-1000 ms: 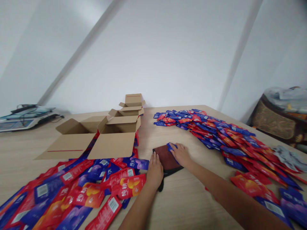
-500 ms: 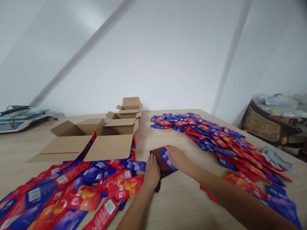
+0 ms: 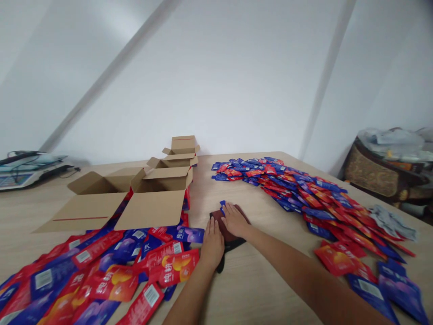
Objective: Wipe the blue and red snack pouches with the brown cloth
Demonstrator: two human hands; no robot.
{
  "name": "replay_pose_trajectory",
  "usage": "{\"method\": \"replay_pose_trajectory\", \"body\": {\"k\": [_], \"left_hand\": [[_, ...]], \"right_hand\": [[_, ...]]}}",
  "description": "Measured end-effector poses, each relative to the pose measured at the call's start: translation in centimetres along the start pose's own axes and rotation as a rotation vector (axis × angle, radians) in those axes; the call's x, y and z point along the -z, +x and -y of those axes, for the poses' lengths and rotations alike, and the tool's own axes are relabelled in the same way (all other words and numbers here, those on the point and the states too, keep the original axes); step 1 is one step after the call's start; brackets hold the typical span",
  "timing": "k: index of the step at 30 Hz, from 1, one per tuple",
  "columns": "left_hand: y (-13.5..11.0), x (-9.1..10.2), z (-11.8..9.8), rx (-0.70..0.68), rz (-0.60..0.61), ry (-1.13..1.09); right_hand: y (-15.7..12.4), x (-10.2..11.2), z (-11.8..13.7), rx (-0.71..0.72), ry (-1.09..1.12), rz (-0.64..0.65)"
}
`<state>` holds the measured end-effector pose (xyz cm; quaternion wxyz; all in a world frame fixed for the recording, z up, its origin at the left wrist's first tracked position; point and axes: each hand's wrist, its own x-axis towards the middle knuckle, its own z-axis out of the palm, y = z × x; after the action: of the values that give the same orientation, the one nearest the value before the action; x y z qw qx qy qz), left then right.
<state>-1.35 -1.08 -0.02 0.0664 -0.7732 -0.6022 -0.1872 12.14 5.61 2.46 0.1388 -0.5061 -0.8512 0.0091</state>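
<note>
A flat brown pad (image 3: 228,234) with a black edge lies on the table in front of me. My left hand (image 3: 212,243) rests along the pad's left side, fingers stretched out. My right hand (image 3: 234,221) lies flat across the pad, fingers extended over a blue pouch (image 3: 222,203). Only the pouch's end shows past the fingertips; the rest is hidden under the hand. Near my left forearm is a pile of red and blue pouches (image 3: 125,262), the closest a red one with orange fruit printed on it (image 3: 179,267).
Open cardboard boxes (image 3: 152,210) stand to the left and run back toward the wall. A long heap of red and blue pouches (image 3: 304,194) spreads along the right. A grey cloth (image 3: 392,222) lies at its edge. A scale (image 3: 29,174) sits far left.
My right hand has moved slightly left and turned over the pad, and the blue pouch under it now shows only its far end. My left hand has stayed at the pad's left side.
</note>
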Motion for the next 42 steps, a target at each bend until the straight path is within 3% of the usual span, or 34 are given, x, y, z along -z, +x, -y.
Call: {"method": "replay_pose_trajectory", "body": {"k": [4,8,12,17,20,24,27,35,42], "left_hand": [[0.0,0.0,0.3,-0.028,0.003,-0.003],[-0.1,-0.4,0.6,-0.023,-0.022,-0.042],[-0.1,-0.4,0.7,-0.008,-0.020,-0.079],[-0.1,0.2,0.3,0.010,-0.032,-0.097],[-0.1,0.5,0.1,0.010,-0.009,-0.064],[-0.1,0.4,0.0,0.011,0.010,-0.040],[0.0,0.1,0.1,0.014,0.012,-0.035],[-0.1,0.0,0.1,0.016,0.013,-0.069],[-0.1,-0.4,0.1,0.052,-0.055,-0.099]], "right_hand": [[0.2,0.8,0.9,-0.035,-0.011,0.109],[-2.4,1.8,2.2,0.016,-0.081,0.190],[-4.5,4.0,2.6,0.018,-0.065,0.179],[-3.8,6.4,0.1,-0.153,0.264,0.020],[-4.2,5.5,-0.7,-0.187,0.269,-0.061],[-6.1,1.9,0.5,-0.023,0.131,0.022],[-5.8,0.1,1.2,0.046,0.056,0.031],[0.2,0.9,0.4,-0.064,-0.053,0.020],[-3.7,1.9,0.6,-0.014,-0.077,0.019]]}}
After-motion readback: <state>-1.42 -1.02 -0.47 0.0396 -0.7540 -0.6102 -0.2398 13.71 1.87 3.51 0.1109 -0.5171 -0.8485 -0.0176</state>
